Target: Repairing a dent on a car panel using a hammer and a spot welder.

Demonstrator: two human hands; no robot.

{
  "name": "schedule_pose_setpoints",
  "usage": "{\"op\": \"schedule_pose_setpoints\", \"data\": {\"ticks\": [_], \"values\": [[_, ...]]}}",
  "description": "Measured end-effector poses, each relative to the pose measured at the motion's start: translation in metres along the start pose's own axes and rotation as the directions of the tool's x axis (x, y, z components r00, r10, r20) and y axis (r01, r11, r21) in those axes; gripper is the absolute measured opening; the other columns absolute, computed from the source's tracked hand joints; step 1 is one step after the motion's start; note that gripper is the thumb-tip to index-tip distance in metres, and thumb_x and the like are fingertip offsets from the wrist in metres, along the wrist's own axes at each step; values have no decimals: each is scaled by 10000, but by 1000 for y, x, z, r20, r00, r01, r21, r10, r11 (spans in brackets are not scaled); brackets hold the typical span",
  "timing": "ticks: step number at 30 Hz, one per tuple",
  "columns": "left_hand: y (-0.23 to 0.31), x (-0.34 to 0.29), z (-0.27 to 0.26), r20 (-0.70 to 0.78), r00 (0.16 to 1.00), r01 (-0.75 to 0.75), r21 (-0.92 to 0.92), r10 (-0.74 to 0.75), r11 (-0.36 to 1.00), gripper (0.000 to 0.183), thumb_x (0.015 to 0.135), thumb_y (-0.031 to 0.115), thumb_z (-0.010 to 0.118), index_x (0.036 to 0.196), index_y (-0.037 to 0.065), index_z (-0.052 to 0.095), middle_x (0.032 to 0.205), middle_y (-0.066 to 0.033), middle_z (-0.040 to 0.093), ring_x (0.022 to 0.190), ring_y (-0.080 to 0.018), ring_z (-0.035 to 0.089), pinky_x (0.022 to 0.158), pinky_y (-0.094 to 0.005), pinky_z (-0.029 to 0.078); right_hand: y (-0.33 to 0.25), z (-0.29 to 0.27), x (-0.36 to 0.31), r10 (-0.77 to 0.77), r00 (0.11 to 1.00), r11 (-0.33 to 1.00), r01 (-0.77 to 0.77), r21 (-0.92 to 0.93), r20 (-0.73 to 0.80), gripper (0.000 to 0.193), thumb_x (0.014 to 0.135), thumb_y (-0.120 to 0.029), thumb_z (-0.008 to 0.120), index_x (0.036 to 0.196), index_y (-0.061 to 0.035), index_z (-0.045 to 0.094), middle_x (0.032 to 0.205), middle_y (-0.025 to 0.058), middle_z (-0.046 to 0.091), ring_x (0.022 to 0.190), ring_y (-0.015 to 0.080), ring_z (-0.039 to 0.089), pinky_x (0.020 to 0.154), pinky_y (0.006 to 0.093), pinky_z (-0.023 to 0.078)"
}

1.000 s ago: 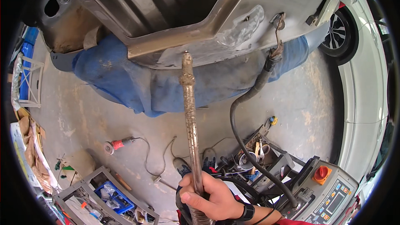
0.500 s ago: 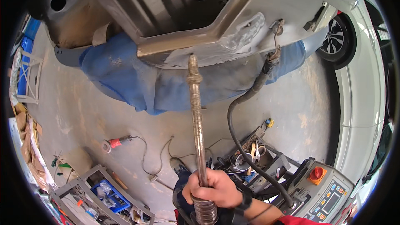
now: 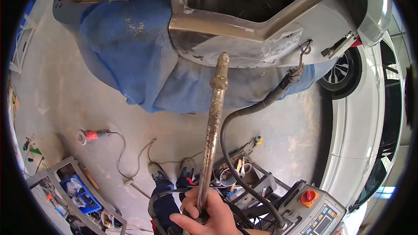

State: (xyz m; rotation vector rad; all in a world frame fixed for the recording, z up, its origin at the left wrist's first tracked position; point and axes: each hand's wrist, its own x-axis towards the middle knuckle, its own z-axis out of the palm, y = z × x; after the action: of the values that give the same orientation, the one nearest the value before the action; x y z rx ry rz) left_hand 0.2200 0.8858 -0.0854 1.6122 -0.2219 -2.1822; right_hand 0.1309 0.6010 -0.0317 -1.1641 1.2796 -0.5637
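My right hand [image 3: 211, 215] comes in at the lower edge with its fingers curled round the metal rod of a slide hammer [image 3: 210, 135]. Its thumb sticks out to the left, off the rod. The rod slants up and away to a threaded, rounded tip in front of the lower edge of a grey car body panel [image 3: 244, 48]; whether it touches cannot be told. Patches on the panel are sanded bright. My hand and the lower edge hide the rod's near end. My left hand does not show.
A black cable [image 3: 226, 126] runs from a hook on the panel to a control box [image 3: 313, 213] with a red knob. A blue cloth [image 3: 130, 52] drapes below the panel. An angle grinder [image 3: 92, 135] lies on the floor. Tool carts stand at both sides; a white car [image 3: 357, 130] is right.
The whole view has shifted, with the panel and cloth higher up. My right thumb has come away from the rod. The ribbed weight on the rod no longer shows.
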Motion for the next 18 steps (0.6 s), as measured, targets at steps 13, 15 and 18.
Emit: {"op": "schedule_pose_setpoints", "data": {"ticks": [13, 15, 18], "values": [[-6, 8, 5, 59, 997, 61, -244, -48, 968, 442, 870, 120, 542, 1273, -39, 456, 1169, -202, 555, 1051, -329, 563, 900, -385, 458, 1, -2, 10, 48, 998, 999, -48, 2, 38, 426, 788, -29, 746, 1099, -2, 456, 729, -21, 409, 637, 73, 399, 594, 222, 374], [-6, 9, 7, 64, 993, 115, -325, -99, 939, 418, 887, 135, 526, 1265, -34, 463, 1158, -193, 561, 1038, -319, 569, 888, -381, 463, -2, 6, 27, 0, 1000, 933, -10, 359, 28, 434, 775, 13, 742, 1099, 4, 455, 753, -12, 436, 632, 77, 420, 592, 228, 405], [-7, 12, 8, 79, 983, 184, -449, -167, 874, 385, 913, 157, 501, 1252, -26, 474, 1142, -179, 571, 1019, -302, 577, 871, -375, 470, -26, -1, 36, 289, 957, 881, -266, 392, 1, 336, 771, 30, 740, 953, -19, 461, 745, 10, 479, 678, 113, 499, 624, 263, 422]]}}
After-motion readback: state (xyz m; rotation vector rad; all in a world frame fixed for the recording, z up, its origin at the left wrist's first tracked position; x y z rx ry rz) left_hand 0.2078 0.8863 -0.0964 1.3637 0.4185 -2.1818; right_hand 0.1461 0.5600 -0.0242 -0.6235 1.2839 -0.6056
